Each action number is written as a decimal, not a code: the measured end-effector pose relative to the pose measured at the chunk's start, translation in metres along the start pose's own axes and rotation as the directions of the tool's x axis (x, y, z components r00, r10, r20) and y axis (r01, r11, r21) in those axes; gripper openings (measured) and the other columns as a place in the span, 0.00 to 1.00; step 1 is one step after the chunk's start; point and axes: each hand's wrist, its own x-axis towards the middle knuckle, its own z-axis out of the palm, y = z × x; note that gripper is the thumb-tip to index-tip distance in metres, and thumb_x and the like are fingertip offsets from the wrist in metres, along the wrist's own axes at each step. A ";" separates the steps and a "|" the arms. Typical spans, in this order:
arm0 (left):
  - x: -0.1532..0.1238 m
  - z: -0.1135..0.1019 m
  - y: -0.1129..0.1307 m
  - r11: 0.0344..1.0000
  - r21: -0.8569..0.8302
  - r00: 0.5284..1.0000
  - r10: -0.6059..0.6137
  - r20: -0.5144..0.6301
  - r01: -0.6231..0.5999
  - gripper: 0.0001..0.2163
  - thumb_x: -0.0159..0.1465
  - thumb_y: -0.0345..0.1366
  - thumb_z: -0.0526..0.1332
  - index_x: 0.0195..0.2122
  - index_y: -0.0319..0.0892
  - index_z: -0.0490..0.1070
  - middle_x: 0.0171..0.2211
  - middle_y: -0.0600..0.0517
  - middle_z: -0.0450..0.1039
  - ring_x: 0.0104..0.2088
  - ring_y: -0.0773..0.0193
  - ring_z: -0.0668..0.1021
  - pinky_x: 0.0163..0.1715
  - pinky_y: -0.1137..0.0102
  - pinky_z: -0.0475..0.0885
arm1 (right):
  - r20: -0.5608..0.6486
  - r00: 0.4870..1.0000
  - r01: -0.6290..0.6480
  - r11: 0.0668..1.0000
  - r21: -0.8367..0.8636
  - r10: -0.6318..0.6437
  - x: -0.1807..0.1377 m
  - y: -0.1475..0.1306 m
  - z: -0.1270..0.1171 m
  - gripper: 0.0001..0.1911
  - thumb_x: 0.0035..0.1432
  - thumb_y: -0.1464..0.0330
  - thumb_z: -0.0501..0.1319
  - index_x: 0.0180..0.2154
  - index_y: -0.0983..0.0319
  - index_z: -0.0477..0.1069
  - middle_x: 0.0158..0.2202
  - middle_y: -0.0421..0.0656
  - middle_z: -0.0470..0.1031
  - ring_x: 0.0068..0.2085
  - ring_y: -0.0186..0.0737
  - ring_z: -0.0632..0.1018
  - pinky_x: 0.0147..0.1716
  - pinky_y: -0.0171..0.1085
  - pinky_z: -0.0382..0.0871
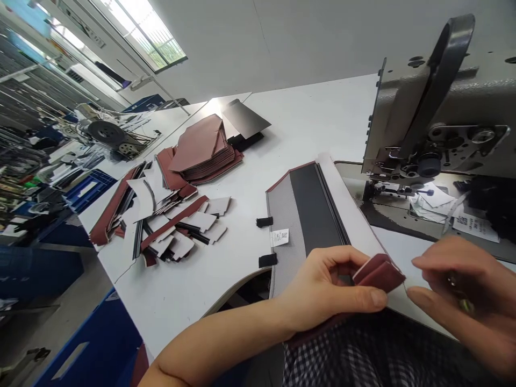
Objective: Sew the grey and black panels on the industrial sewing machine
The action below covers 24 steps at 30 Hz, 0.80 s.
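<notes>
My left hand [338, 287] pinches a folded maroon flap [379, 273] at the near end of a long sewn panel. That panel [318, 204] has grey mesh, a black strip, dark ribs and maroon edging, with a white label [279, 237] and two black tabs on its left side. A thin thread seems to hang from the flap's corner. Close to that corner, my right hand [463, 295] is blurred, its thumb and forefinger apart. Its other fingers curl round a small shiny metal object [465, 305] whose kind I cannot make out.
A sewing machine [435, 107] stands at the right, with printed slips [475, 223] beside its needle area. Stacked maroon panels [201, 148] and a heap of cut pieces [173, 226] lie left on the white table [169, 295]. Blue crates [91, 344] stand below.
</notes>
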 end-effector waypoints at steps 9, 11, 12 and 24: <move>0.003 0.001 0.001 0.996 -0.031 0.997 -0.078 -0.006 0.078 0.14 0.49 0.36 0.78 0.33 0.38 0.78 0.29 0.54 0.74 0.31 0.71 0.72 0.34 0.74 0.66 | 0.271 0.897 0.413 0.882 -0.226 -0.350 0.026 -0.007 0.007 0.07 0.64 0.74 0.55 0.39 0.58 0.70 0.34 0.40 0.73 0.31 0.34 0.75 0.28 0.31 0.70; 0.003 0.000 0.002 0.989 -0.055 0.991 -0.135 -0.008 0.134 0.15 0.47 0.37 0.78 0.31 0.38 0.77 0.27 0.55 0.72 0.29 0.72 0.71 0.31 0.75 0.64 | 0.304 0.940 0.200 0.972 -0.124 -0.155 0.029 -0.010 0.011 0.08 0.67 0.69 0.54 0.33 0.57 0.67 0.29 0.38 0.69 0.27 0.34 0.72 0.23 0.31 0.67; 0.003 0.000 0.002 0.983 -0.069 0.985 -0.172 -0.005 0.171 0.16 0.46 0.38 0.79 0.31 0.38 0.77 0.27 0.55 0.72 0.28 0.72 0.71 0.30 0.75 0.63 | 0.318 0.947 0.086 0.993 -0.081 -0.057 0.029 -0.011 0.012 0.11 0.68 0.67 0.53 0.31 0.57 0.66 0.28 0.38 0.67 0.26 0.34 0.70 0.23 0.31 0.66; 0.001 -0.003 0.004 0.965 -0.111 0.972 -0.235 0.022 0.236 0.15 0.47 0.36 0.79 0.31 0.38 0.77 0.27 0.55 0.73 0.27 0.72 0.71 0.29 0.75 0.62 | 0.331 0.927 -0.206 0.977 0.054 0.177 0.025 -0.011 0.010 0.13 0.67 0.60 0.57 0.30 0.58 0.67 0.26 0.36 0.63 0.26 0.33 0.67 0.22 0.28 0.67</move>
